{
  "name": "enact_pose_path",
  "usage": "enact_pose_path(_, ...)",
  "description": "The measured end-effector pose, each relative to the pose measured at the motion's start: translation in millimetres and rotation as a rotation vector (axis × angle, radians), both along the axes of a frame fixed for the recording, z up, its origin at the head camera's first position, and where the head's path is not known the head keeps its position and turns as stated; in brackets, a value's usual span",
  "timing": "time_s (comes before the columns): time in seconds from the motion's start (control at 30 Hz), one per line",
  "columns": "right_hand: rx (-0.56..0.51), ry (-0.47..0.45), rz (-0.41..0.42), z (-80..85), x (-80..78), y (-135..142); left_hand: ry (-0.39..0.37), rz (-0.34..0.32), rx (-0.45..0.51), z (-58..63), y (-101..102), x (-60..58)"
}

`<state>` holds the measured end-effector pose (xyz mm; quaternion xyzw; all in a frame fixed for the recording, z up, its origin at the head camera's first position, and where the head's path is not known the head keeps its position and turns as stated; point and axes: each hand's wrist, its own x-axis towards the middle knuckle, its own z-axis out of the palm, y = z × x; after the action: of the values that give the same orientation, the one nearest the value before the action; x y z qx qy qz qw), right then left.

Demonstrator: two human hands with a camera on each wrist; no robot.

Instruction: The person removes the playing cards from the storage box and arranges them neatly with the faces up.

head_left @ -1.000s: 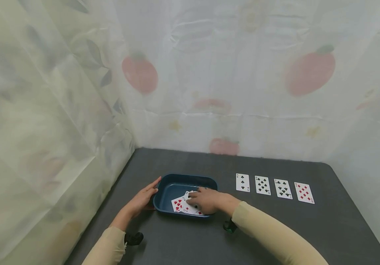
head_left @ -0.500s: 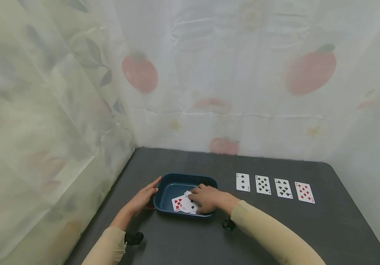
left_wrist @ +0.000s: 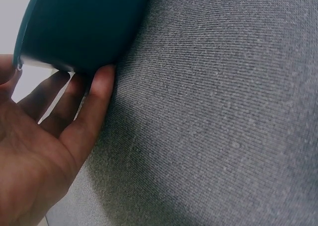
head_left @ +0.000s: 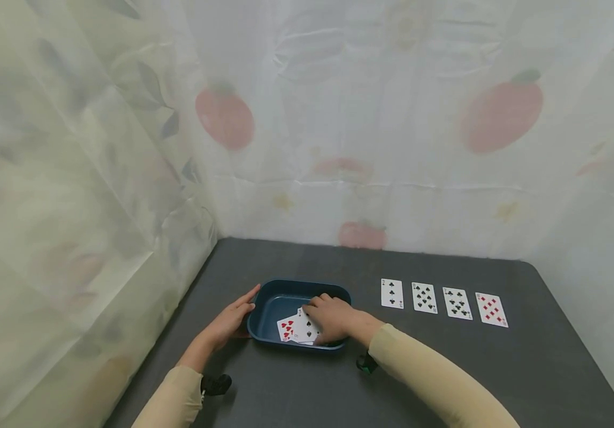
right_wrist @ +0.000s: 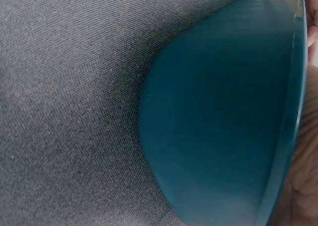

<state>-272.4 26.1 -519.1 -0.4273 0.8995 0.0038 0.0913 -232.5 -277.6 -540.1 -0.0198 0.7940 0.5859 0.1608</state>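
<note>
My left hand (head_left: 226,324) lies against the left side of a dark blue tray (head_left: 285,286). In the left wrist view its fingers (left_wrist: 94,99) reach fairly straight to the tray's outer wall, one tip at the rim. My right hand (head_left: 335,319) reaches over the right rim into the tray, fingers bent over the playing cards at the near side. A hearts card (head_left: 287,329) and a black-suited card (head_left: 307,328) show face up there, overlapping. The right fingertips are partly hidden, and I cannot tell whether they pinch a card. The right wrist view shows mostly the tray's outer wall (right_wrist: 218,116).
To the tray's right, several face-up playing cards lie spaced in a row: three black-suited, starting with the leftmost card (head_left: 391,293), then a diamonds card (head_left: 491,310) at the right end. The dark tabletop (head_left: 296,386) meets a patterned curtain (head_left: 307,148) behind and at both sides.
My right hand has shifted slightly over the cards in the tray, its fingers drawing in. Red marks seen under it earlier are covered now, and a black-suited card shows more. My left hand stays put.
</note>
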Motion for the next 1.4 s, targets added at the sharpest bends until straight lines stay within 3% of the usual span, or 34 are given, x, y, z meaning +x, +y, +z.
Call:
enact_pose_path(0.47,-0.02,-0.039,-0.064,0.3,2.4,-6,-0.001,-0.015,0.009,-1.0,-2,-0.5)
enact_pose_path(0.77,-0.02,0.029,-0.082,-4.8,3.1,-10,-0.003,0.0,-0.002,-1.1,-1,-0.6)
enact_pose_path(1.4,-0.092,-0.021,-0.126,-6.1,5.4,-16,-0.004,0.004,-0.014,0.9,0,0.7)
